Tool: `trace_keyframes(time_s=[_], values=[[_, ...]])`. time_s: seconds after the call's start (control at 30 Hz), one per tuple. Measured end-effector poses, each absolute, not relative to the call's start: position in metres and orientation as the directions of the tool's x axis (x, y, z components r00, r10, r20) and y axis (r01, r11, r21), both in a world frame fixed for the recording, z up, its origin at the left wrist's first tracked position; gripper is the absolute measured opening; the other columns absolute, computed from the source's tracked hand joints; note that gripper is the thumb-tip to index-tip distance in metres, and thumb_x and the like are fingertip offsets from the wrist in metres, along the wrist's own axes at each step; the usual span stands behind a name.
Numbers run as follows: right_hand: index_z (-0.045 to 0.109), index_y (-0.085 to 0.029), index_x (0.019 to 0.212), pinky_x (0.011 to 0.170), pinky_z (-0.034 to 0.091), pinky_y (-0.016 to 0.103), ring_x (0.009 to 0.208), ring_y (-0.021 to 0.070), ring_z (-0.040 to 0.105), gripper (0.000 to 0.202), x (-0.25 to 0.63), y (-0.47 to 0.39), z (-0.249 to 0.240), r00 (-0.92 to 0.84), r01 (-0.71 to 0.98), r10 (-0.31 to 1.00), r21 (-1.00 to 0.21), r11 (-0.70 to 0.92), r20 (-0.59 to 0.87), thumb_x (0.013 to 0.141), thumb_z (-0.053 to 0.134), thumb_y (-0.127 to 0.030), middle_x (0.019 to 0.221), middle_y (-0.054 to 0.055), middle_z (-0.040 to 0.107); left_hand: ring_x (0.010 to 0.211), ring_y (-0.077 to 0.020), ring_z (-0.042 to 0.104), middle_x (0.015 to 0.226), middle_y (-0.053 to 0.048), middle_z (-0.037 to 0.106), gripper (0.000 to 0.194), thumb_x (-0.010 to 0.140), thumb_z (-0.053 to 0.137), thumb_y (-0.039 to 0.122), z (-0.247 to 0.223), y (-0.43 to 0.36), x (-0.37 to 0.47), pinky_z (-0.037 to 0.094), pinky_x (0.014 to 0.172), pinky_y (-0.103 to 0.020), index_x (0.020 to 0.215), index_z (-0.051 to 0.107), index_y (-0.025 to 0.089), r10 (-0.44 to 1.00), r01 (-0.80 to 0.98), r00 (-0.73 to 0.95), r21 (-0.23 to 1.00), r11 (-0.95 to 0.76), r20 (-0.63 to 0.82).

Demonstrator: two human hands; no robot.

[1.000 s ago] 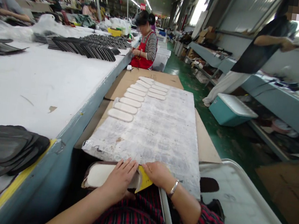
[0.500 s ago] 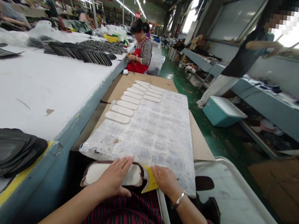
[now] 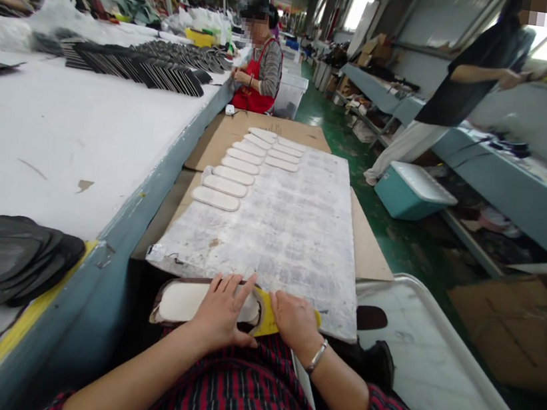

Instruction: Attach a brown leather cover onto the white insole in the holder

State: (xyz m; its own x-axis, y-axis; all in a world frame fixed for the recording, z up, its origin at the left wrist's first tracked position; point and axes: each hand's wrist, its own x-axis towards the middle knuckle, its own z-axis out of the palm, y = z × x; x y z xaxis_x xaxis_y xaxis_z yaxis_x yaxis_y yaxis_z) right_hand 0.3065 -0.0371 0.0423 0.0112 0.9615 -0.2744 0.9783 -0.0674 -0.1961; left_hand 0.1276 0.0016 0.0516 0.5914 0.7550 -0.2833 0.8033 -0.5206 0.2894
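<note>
Close to my body lies a long white oval pad with a dark brown border, shaped like an insole. My left hand rests across its right half, fingers stretched out on top and thumb apart near the lower edge. A flat yellow scraper is in my right hand, the fingers closed over it. Its curved left end meets the right end of the pad. Beyond both hands is a whitish, worn board, with several white oval pieces in two rows on its far left part.
A white-topped table runs along the left, bearing dark stacked pieces and a fanned dark row. A co-worker in a red apron sits ahead. On the right are a pale tray, a teal box and a standing person.
The yellow scraper has moved left and turned flatter against the pad's right end, with my right hand shifting along. My left hand has slid slightly right. The camera view has tipped downward.
</note>
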Motion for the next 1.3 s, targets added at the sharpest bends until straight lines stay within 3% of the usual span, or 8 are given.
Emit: trace_keyframes(time_s=[0.2, 0.57, 0.73, 0.87, 0.97, 1.07, 1.17, 1.3], values=[[0.061, -0.018, 0.087, 0.062, 0.045, 0.033, 0.075, 0.0243, 0.068, 0.049, 0.303, -0.036, 0.038, 0.053, 0.980, 0.962, -0.171, -0.101, -0.269, 0.098, 0.018, -0.036, 0.079, 0.010, 0.071, 0.129, -0.0295, 0.036, 0.139, -0.016, 0.042, 0.128, 0.046, 0.080, 0.059, 0.048, 0.007, 0.124, 0.016, 0.114, -0.046, 0.148, 0.020, 0.009, 0.766, 0.781, 0.602, 0.365, -0.507, -0.225], [0.059, -0.017, 0.085, 0.060, 0.037, 0.029, 0.073, 0.0188, 0.066, 0.043, 0.295, -0.026, 0.025, 0.091, 0.974, 0.992, -0.200, -0.106, -0.085, 0.099, 0.021, -0.031, 0.078, 0.006, 0.070, 0.118, -0.0328, 0.047, 0.127, -0.020, 0.053, 0.116, 0.059, 0.079, 0.049, 0.045, 0.017, 0.121, 0.031, 0.107, -0.044, 0.147, 0.019, 0.003, 0.785, 0.766, 0.590, 0.439, -0.470, -0.189], [0.058, -0.018, 0.083, 0.069, 0.037, 0.033, 0.077, 0.0207, 0.065, 0.042, 0.317, -0.024, 0.039, 0.113, 0.989, 0.993, -0.098, -0.110, 0.025, 0.098, 0.023, -0.035, 0.078, 0.007, 0.068, 0.133, -0.0308, 0.035, 0.146, -0.019, 0.034, 0.098, 0.073, 0.068, 0.045, 0.055, 0.027, 0.078, 0.021, 0.113, -0.047, 0.147, 0.017, 0.007, 0.830, 0.759, 0.537, 0.516, -0.397, -0.150], [0.056, -0.019, 0.084, 0.073, 0.035, 0.034, 0.077, 0.0195, 0.064, 0.040, 0.332, -0.034, 0.056, 0.176, 0.976, 0.984, -0.137, -0.170, 0.038, 0.098, 0.023, -0.038, 0.079, 0.006, 0.068, 0.140, -0.0281, 0.022, 0.153, -0.016, 0.019, 0.092, 0.075, 0.061, 0.055, 0.046, 0.019, 0.007, 0.017, 0.116, -0.045, 0.145, 0.023, 0.009, 0.959, 0.745, 0.284, 0.629, -0.221, 0.001], [0.055, -0.020, 0.084, 0.070, 0.035, 0.034, 0.076, 0.0200, 0.064, 0.041, 0.325, -0.034, 0.061, 0.111, 0.974, 0.991, -0.191, -0.122, -0.070, 0.097, 0.023, -0.042, 0.079, 0.005, 0.068, 0.140, -0.0271, 0.022, 0.152, -0.016, 0.022, 0.103, 0.073, 0.061, 0.060, 0.018, -0.004, -0.025, 0.018, 0.116, -0.046, 0.148, 0.010, 0.011, 0.989, 0.566, 0.129, 0.825, -0.012, -0.074], [0.056, -0.019, 0.081, 0.071, 0.037, 0.035, 0.079, 0.0213, 0.064, 0.046, 0.309, -0.015, 0.060, 0.014, 0.979, 0.989, -0.198, -0.043, -0.145, 0.097, 0.019, -0.041, 0.081, 0.006, 0.069, 0.139, -0.0276, 0.025, 0.150, -0.020, 0.025, 0.107, 0.073, 0.052, 0.073, -0.016, -0.023, -0.023, 0.020, 0.116, -0.042, 0.147, 0.014, 0.006, 0.973, 0.139, 0.076, 0.968, 0.208, -0.220], [0.061, -0.019, 0.079, 0.076, 0.040, 0.039, 0.085, 0.0247, 0.065, 0.052, 0.286, 0.019, 0.058, -0.099, 0.986, 0.977, -0.154, 0.071, -0.187, 0.097, 0.016, -0.040, 0.085, 0.008, 0.070, 0.137, -0.0262, 0.031, 0.146, -0.015, 0.036, 0.093, 0.079, 0.038, 0.078, -0.038, -0.026, -0.005, 0.023, 0.116, -0.037, 0.145, 0.031, 0.012, 0.952, -0.229, 0.017, 0.925, 0.302, -0.307], [0.068, -0.017, 0.082, 0.077, 0.041, 0.043, 0.086, 0.0279, 0.066, 0.055, 0.245, 0.062, 0.059, -0.284, 0.959, 0.925, -0.075, 0.274, -0.254, 0.096, 0.020, -0.042, 0.087, 0.011, 0.072, 0.131, -0.0267, 0.040, 0.135, -0.010, 0.052, 0.079, 0.083, 0.032, 0.074, -0.042, -0.017, 0.012, 0.025, 0.114, -0.039, 0.136, 0.049, 0.018, 0.933, -0.350, 0.028, 0.871, 0.345, -0.358]])
